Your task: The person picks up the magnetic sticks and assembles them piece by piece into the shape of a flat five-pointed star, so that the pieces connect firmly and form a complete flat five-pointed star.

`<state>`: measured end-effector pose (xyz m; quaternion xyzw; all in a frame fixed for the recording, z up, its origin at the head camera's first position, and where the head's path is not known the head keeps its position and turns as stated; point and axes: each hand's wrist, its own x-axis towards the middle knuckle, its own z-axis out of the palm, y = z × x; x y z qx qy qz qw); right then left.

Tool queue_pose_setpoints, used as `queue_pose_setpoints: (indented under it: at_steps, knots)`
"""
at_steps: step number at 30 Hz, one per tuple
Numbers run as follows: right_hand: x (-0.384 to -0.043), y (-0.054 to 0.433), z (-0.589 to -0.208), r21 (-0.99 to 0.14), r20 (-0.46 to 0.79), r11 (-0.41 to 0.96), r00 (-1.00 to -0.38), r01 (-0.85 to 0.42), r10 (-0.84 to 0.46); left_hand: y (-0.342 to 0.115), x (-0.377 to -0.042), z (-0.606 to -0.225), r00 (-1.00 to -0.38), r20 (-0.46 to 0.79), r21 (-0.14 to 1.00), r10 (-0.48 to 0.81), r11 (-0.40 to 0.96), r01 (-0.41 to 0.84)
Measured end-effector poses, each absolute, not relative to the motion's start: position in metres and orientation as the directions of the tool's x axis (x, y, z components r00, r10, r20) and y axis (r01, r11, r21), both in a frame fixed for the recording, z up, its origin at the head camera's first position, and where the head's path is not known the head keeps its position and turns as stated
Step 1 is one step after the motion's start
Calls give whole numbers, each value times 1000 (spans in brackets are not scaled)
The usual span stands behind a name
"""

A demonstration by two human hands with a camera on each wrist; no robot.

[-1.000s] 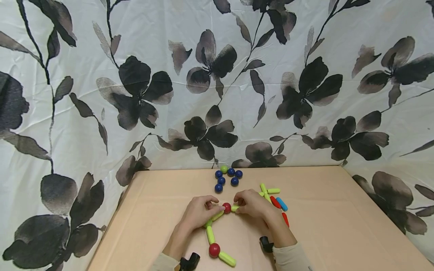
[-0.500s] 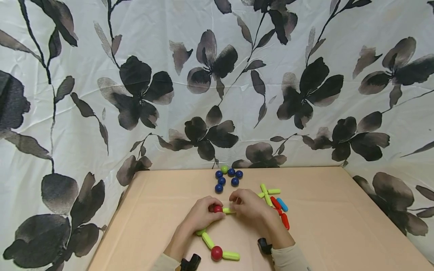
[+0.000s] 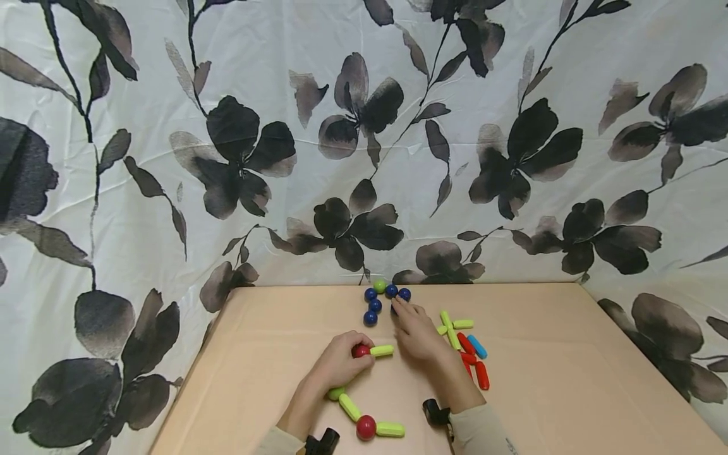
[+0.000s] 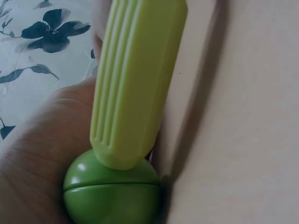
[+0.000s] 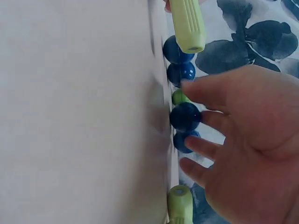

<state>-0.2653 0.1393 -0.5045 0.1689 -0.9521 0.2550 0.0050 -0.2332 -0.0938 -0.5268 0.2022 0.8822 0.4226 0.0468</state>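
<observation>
My left hand (image 3: 337, 359) grips a red ball (image 3: 361, 350), from which a yellow-green stick (image 3: 382, 350) points right. In the left wrist view a thick ribbed yellow-green stick (image 4: 139, 84) rises from a green ball (image 4: 111, 198) beside the palm. Below that hand, the chain continues with another stick (image 3: 349, 407), a second red ball (image 3: 366, 428) and an end stick (image 3: 390, 430). My right hand (image 3: 419, 335) reaches to the back with fingers extended, fingertips right at a dark blue ball (image 5: 185, 116). It partly covers the blue balls there in the head view.
Several blue balls (image 3: 370, 318) and one green ball (image 3: 379, 286) lie along the back edge of the table (image 3: 546, 379). Right of my right hand are joined yellow-green sticks (image 3: 449, 328), red sticks (image 3: 482, 375) and a blue stick (image 3: 476, 346). A floral curtain (image 3: 432, 177) hangs behind.
My right hand has left the stick on the red ball and moved back to the blue balls. My left hand keeps the red ball, which shifted left; the chain's lower end swung slightly right.
</observation>
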Motion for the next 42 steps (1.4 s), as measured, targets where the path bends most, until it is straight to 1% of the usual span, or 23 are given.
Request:
queue_pose_setpoints:
  at_steps: [5,8,11,15,19,26,28,32,38,40,42]
  knots:
    - [-264,138,-503,-460,145,834,-953,-304,-268,-92,-233,-526,-916,93,764,391,562,317]
    - [-263,139,-501,-457,128,842,-958,-287,-257,-92,-233,-527,-917,94,763,387,564,317]
    - [-262,143,-499,-480,61,832,-956,-279,-286,-93,-233,-528,-917,93,765,387,561,315]
    - [-259,152,-495,-557,-18,784,-940,-273,-340,-94,-233,-529,-918,88,765,387,564,311]
    - [-257,161,-491,-614,-56,738,-916,-282,-396,-95,-233,-529,-919,89,768,384,561,308]
    - [-255,163,-486,-694,-89,644,-850,-320,-519,-94,-235,-529,-915,89,767,393,559,315]
    - [-254,162,-485,-706,-106,638,-846,-306,-523,-94,-235,-529,-914,91,770,394,554,316]
    - [-252,161,-485,-695,-120,658,-856,-290,-503,-94,-235,-529,-905,117,756,409,554,348]
    - [-251,161,-482,-693,-122,652,-841,-309,-528,-94,-236,-528,-883,144,737,447,547,397]
    - [-251,165,-480,-698,-110,643,-839,-317,-532,-95,-236,-528,-887,142,739,439,549,390]
    - [-250,172,-475,-692,-75,644,-854,-327,-514,-96,-236,-528,-894,137,742,427,554,378]
